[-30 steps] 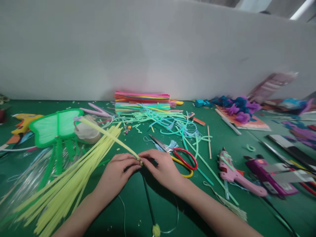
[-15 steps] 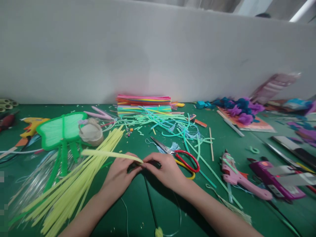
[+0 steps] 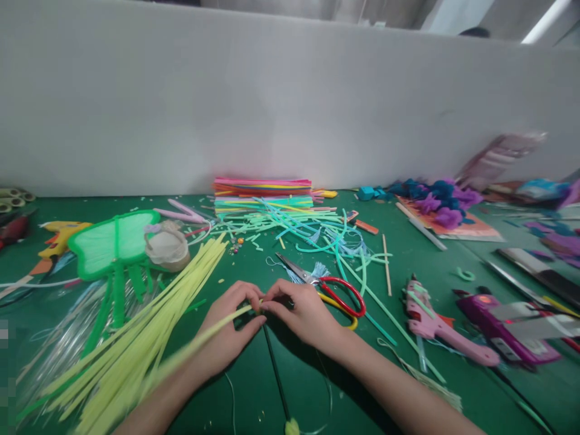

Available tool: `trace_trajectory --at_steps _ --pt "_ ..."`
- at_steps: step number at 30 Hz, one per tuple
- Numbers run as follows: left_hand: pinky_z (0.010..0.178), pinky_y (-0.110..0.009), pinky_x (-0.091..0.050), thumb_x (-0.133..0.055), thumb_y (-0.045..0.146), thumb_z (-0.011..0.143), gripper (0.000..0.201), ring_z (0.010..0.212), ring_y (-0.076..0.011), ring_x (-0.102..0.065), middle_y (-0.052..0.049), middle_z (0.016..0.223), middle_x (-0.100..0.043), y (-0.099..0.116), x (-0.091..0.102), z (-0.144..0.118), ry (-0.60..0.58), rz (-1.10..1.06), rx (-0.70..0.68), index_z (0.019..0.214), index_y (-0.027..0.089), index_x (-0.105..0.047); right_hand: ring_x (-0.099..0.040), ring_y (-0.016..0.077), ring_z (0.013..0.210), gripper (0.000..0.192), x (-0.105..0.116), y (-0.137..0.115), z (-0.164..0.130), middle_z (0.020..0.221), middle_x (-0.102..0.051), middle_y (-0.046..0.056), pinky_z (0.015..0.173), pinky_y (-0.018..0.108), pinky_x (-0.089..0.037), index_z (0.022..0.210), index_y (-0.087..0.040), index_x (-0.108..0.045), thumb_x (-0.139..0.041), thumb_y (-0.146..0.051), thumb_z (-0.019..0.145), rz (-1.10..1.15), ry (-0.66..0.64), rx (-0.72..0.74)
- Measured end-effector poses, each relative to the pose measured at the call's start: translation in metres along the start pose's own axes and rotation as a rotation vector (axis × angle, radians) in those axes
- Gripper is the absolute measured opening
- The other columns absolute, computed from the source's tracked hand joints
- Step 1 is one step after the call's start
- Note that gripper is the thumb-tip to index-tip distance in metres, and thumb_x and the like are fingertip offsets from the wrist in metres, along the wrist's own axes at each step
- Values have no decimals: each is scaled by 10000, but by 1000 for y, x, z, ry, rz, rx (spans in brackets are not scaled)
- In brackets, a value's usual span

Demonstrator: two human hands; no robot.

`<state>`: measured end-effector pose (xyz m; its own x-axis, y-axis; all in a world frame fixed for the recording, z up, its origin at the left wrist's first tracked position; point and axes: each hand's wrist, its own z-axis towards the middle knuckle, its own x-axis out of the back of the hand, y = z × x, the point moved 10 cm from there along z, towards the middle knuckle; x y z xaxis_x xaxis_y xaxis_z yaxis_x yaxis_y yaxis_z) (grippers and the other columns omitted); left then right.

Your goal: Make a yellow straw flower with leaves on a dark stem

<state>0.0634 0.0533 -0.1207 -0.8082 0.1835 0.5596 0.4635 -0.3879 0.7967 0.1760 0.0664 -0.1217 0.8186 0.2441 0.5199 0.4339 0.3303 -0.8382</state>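
Between the fingertips of my left hand [image 3: 229, 326] and my right hand [image 3: 302, 311], a yellow-green pipe cleaner [image 3: 217, 327] is pinched, both hands closed. Its free end trails down over my left forearm, blurred. A thin dark rod [image 3: 275, 370] runs from below my fingertips toward the front, with a yellow-green piece [image 3: 292, 426] at its lower end. Whether my fingers also grip the rod's top is hidden. Left of my left hand lies a bundle of yellow-green pipe cleaners [image 3: 136, 350]. Scissors [image 3: 312, 278] with red and yellow handles lie just behind my right hand.
Tangled blue and mint pipe cleaners [image 3: 312, 226] lie before a colourful stack [image 3: 263, 187]. A green fan-shaped piece [image 3: 113, 241], a small tub [image 3: 167, 248] and a yellow glue gun [image 3: 61, 235] are left. A pink glue gun [image 3: 446, 338] and purple device [image 3: 507, 338] lie right.
The pipe cleaner's free end has swung from pointing left above my left hand to hanging down over my left forearm. My left fingers have shifted at the pinch; my right hand has barely moved.
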Motion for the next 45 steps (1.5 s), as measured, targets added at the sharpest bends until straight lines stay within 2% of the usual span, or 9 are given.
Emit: trace_trajectory --at_steps 3,6,9,15,21,27,36,41,45 --pt "754 -312 -477 -612 210 830 146 849 -180 -600 2 879 -627 -9 -1 0 -14 71 58 766 219 -480 -622 122 678 39 -1 2 0 748 -690 -11 621 220 -450 807 -190 -625 -622 -195 846 3 -7 -1" --pt "715 -288 -468 -614 240 837 118 787 -170 -595 15 819 -621 -16 -4 0 -44 94 88 776 218 -515 -618 121 676 40 -4 1 -2 747 -684 -16 611 217 -436 821 -195 -601 -605 -191 860 -18 -33 6" --pt "701 -267 -459 -586 222 855 104 763 -156 -584 16 797 -602 -12 -8 0 -47 103 28 765 214 -533 -615 123 679 34 -7 4 -3 758 -676 -14 609 219 -427 847 -199 -575 -575 -185 879 -44 -54 4" --pt "781 -295 -448 -522 135 870 145 867 -169 -579 -10 872 -621 -5 -10 -3 -49 153 -72 747 212 -519 -609 127 706 36 -7 6 -5 799 -666 -5 630 229 -440 883 -199 -553 -530 -192 909 -47 -84 21" --pt "728 -281 -435 -551 183 879 140 798 -164 -558 8 787 -591 -9 -11 -2 -57 172 -34 744 211 -522 -567 182 915 14 3 -13 -6 927 -622 57 812 310 -456 878 -186 -582 -569 -182 882 -277 -95 211" --pt "710 -274 -413 -564 227 886 181 770 -159 -542 20 755 -576 -9 -11 1 -56 203 -14 717 205 -503 -526 196 901 120 -8 -21 -7 911 -615 65 825 337 -440 922 -179 -617 -510 -232 923 -418 -143 321" --pt "723 -265 -428 -572 203 872 149 791 -156 -570 13 784 -608 -15 -9 0 -47 161 -24 733 209 -520 -503 197 971 55 2 -18 -3 946 -610 43 973 409 -381 833 -183 -601 -572 -205 874 -395 -68 277" --pt "739 -279 -432 -546 158 864 138 804 -163 -575 2 802 -624 -12 -9 -2 -56 180 -60 737 210 -533 -457 226 1083 43 9 -9 -3 1097 -548 81 968 418 -403 818 -183 -605 -594 -193 859 -360 -16 246" --pt "750 -289 -434 -537 140 856 146 814 -169 -584 -1 800 -636 -11 -9 -2 -65 187 -75 728 210 -533 -449 218 1100 50 11 -4 -4 1106 -536 78 974 403 -404 802 -182 -609 -613 -193 850 -333 -12 244"
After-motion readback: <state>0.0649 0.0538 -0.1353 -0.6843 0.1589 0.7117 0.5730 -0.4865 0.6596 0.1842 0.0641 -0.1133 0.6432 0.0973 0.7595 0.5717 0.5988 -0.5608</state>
